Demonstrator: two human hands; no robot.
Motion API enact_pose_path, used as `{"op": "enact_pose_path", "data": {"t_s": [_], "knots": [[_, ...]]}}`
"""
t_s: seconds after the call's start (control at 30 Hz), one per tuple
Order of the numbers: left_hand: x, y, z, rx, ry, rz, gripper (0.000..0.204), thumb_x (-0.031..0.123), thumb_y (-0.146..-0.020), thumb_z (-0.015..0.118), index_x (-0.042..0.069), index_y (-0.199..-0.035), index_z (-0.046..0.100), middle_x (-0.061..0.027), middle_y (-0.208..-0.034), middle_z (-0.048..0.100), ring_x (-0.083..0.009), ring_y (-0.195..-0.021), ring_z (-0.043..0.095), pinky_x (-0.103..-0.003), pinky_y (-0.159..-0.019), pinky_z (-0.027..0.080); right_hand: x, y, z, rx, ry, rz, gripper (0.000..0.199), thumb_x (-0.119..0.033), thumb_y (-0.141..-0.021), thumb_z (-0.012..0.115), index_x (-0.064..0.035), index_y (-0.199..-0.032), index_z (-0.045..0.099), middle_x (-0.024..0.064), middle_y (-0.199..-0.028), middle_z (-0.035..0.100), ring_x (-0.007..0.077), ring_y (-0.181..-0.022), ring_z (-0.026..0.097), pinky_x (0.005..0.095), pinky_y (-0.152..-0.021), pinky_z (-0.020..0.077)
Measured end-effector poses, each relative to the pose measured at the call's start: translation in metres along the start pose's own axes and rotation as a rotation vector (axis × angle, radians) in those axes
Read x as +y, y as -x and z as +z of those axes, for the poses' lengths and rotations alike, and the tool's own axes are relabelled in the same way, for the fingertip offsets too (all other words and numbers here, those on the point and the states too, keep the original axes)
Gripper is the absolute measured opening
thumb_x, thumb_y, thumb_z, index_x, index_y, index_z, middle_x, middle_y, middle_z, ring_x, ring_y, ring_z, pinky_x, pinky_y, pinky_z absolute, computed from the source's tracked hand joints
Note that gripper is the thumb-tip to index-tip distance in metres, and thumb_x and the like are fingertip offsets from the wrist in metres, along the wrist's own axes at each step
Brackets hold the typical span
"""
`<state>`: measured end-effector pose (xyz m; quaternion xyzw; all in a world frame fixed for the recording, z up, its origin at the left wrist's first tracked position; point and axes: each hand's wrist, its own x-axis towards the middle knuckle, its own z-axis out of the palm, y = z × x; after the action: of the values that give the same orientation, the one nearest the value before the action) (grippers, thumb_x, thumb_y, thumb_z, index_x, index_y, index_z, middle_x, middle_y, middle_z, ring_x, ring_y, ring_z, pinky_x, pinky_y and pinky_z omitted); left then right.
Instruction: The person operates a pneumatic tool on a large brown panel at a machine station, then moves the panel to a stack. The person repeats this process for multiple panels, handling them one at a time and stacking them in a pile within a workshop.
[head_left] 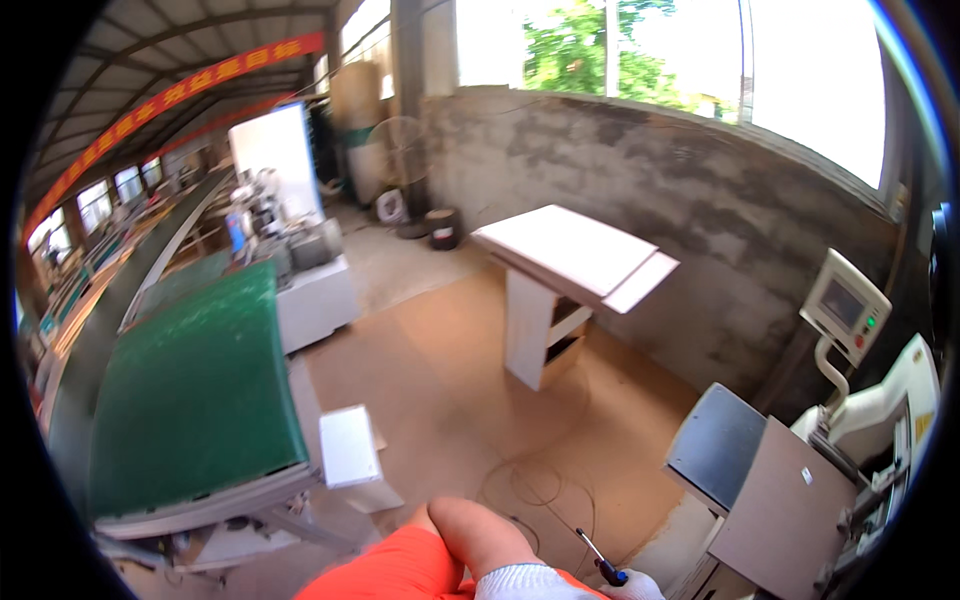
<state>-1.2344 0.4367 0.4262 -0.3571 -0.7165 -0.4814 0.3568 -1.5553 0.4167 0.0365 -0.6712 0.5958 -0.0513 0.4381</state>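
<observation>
My bent left forearm crosses the lower edge, out of an orange sleeve (pixel 395 570). Only the white knitted glove on my left hand (pixel 525 582) shows, around the cuff; the fingers are cut off by the frame. Farther right, my right hand (pixel 637 586), also in a white glove, is closed around a screwdriver (pixel 612 574). Its dark handle has some blue on it, and the thin metal shaft points up and left. Most of this hand lies below the picture.
A green conveyor belt (pixel 200 400) runs along the left, beside a white box-like block (pixel 350 447). Ahead stands a table with a white top (pixel 570 245). At right is a machine with a control panel (pixel 846 306) and brown board (pixel 780 510). Thin cable (pixel 540 485) loops across the floor.
</observation>
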Motion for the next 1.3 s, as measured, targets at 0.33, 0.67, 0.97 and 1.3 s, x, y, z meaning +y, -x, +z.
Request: {"op": "enact_pose_path", "data": {"t_s": [0.33, 0.67, 0.97, 1.3], "knots": [[-0.097, 0.007, -0.005, 0.086, -0.148, 0.194, 0.023, 0.028, -0.100, 0.066, 0.005, -0.098, 0.068, -0.0100, -0.096, 0.070, -0.0262, -0.084, 0.067, -0.045, -0.075, 0.053, 0.054, 0.105, -0.039, 0.169, 0.059, 0.202, 0.041, -0.046, -0.078, 0.077, -0.0078, -0.094, 0.074, 0.0209, -0.093, 0.074, 0.0388, -0.087, 0.071, 0.0469, -0.081, 0.0559], [-0.186, 0.043, 0.008, 0.284, -0.332, 0.302, 0.025, 0.031, -0.099, 0.066, 0.007, -0.094, 0.068, -0.0112, -0.098, 0.071, -0.0285, -0.082, 0.068, -0.048, -0.071, 0.054, 0.047, 0.193, -0.094, 0.181, -0.016, 0.374, 0.052, -0.056, -0.087, 0.074, -0.0065, -0.102, 0.072, 0.0171, -0.089, 0.073, 0.0344, -0.086, 0.071, 0.0435, -0.079, 0.0538], [-0.217, 0.061, 0.030, 0.314, -0.373, 0.373, 0.026, 0.033, -0.099, 0.066, 0.008, -0.091, 0.067, -0.0124, -0.100, 0.071, -0.0306, -0.081, 0.069, -0.050, -0.068, 0.055, 0.002, 0.240, -0.085, 0.420, -0.393, 0.489, 0.048, -0.052, -0.089, 0.073, -0.0051, -0.099, 0.070, 0.0116, -0.086, 0.069, 0.0244, -0.082, 0.065, 0.0390, -0.077, 0.0522], [-0.114, -0.021, -0.054, -0.074, 0.127, 0.293, 0.026, 0.034, -0.099, 0.066, 0.009, -0.090, 0.067, -0.0125, -0.100, 0.070, -0.0309, -0.080, 0.067, -0.048, -0.067, 0.055, -0.008, 0.158, -0.005, 0.756, -0.896, 0.692, 0.038, -0.045, -0.093, 0.070, -0.0087, -0.083, 0.066, 0.0007, -0.066, 0.062, 0.0148, -0.056, 0.059, 0.0356, -0.054, 0.0471]]}}
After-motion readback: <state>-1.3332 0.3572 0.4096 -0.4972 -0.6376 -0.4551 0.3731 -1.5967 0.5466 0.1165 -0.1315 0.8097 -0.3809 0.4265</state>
